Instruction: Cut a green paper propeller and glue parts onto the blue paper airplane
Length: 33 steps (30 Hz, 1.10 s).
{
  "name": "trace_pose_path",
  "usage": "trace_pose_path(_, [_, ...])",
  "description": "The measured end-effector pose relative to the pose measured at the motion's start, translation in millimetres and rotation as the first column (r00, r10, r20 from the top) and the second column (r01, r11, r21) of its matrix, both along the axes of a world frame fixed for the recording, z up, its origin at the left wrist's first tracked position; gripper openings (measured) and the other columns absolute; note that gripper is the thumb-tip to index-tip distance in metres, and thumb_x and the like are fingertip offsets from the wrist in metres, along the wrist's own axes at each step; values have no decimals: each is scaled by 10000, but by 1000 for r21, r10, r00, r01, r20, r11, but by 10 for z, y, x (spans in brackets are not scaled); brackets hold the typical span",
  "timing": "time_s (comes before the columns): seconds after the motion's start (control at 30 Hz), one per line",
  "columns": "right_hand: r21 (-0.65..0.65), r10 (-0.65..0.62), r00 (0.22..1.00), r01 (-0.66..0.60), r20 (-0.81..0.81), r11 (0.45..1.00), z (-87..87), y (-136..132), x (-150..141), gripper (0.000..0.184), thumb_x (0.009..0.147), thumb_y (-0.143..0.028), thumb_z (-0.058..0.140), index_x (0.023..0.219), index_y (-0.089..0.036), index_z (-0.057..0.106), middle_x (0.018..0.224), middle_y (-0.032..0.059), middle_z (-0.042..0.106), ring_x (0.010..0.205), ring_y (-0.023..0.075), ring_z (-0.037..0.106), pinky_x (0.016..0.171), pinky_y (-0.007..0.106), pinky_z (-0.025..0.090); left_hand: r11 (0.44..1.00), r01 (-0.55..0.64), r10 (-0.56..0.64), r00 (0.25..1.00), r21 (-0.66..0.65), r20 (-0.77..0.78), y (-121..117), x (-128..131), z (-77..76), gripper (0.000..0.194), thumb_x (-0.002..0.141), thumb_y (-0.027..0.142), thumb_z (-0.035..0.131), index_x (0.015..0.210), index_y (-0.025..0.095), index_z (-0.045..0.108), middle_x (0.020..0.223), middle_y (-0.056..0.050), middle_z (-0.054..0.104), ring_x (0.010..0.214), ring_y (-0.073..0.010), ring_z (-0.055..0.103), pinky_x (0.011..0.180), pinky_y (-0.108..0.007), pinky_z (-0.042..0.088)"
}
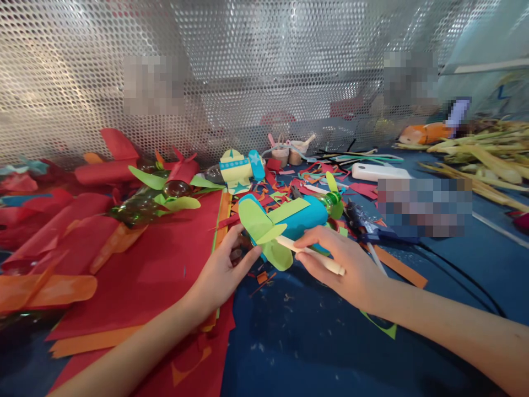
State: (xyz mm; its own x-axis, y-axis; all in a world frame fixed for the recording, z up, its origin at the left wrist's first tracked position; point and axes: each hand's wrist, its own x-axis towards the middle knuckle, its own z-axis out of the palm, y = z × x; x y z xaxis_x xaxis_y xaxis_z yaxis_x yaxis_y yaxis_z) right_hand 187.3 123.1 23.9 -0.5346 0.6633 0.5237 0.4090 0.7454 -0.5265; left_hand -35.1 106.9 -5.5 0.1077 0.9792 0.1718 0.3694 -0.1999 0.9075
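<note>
Perforated metal sheeting (pixel 256 71) is seen behind a blue tabletop (pixel 268 342), where paper scraps (pixel 285 184) are strewn beyond the right fingers (pixel 316 237). From the head view, a bottle plane (pixel 316 209) is placed between both sets of fingers. Its body is already wrapped in blue paper (pixel 303 223), with light-green tail pieces (pixel 254 220) and a strip (pixel 291 209) fitted; what is left cannot be told. A cream stick (pixel 328 262) is pinched by the right fingers, its tip held at the tail pieces. The left fingers (pixel 249 260) are half curled against them; whether anything is gripped cannot be told.
</note>
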Motion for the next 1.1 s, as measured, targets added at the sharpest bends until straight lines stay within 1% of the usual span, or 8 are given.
trace_pose_path(0.23, [12,31,999,-31,-14,999,21,-25,42,69,868,-162,473,829,-216,493,770,18,631,718,155,586,660,272,437,1000,-1,1,1000,0,-19,-6,-9,-6,390,850,381,510,1197,227,420,952,-30,637,892,-184,617,788,-321,509])
trace_pose_path(0.37, [13,47,999,-46,-16,999,21,-23,62,96,853,-135,469,795,-211,482,706,5,586,657,143,539,625,266,411,1000,-14,14,1000,-24,-9,0,-6,2,391,840,385,522,1183,220,430,981,-42,645,943,-205,618,807,-334,508])
trace_pose_path(0.5, [10,66,998,-65,-25,998,4,-14,79,113,844,-125,476,764,-205,476,679,1,547,652,140,510,618,264,390,999,-7,7,1000,-35,13,1,-12,1,393,854,370,518,1208,229,422,975,-35,637,959,-200,614,808,-323,506])
trace_pose_path(0.63, [-12,64,998,-64,-16,998,-7,-12,87,105,843,-129,484,770,-204,478,700,5,559,660,141,507,627,268,390,999,-9,10,1000,-38,17,-3,-13,-3,395,852,377,519,1203,225,424,950,-32,627,977,-208,606,823,-337,501])
trace_pose_path(0.77, [-3,57,998,-57,-18,998,7,-17,74,113,849,-135,467,761,-206,477,674,0,550,637,139,505,602,260,392,999,-17,17,1000,-39,8,-2,-4,5,394,847,385,519,1192,220,428,931,-34,628,933,-209,615,821,-356,501])
trace_pose_path(0.87, [9,57,998,-57,-21,998,13,-25,57,110,853,-145,460,764,-208,480,681,3,570,641,143,523,611,264,408,999,-13,13,1000,-38,2,-1,-3,8,392,846,383,522,1191,226,423,943,-33,629,926,-206,616,809,-347,504])
trace_pose_path(0.97, [3,61,998,-61,-13,998,3,-33,38,95,859,-167,465,780,-209,497,706,14,597,686,158,556,632,277,424,999,-2,2,1000,-32,3,-2,-5,6,382,849,378,519,1188,228,421,947,-31,636,916,-197,618,799,-331,508])
trace_pose_path(1.1, [-3,67,997,-67,-25,998,-19,-33,3,83,861,-181,465,795,-208,509,719,20,609,698,166,567,625,286,435,1000,1,-1,1000,-13,3,-6,-2,3,381,852,371,513,1194,231,418,966,-33,641,914,-192,619,797,-325,509])
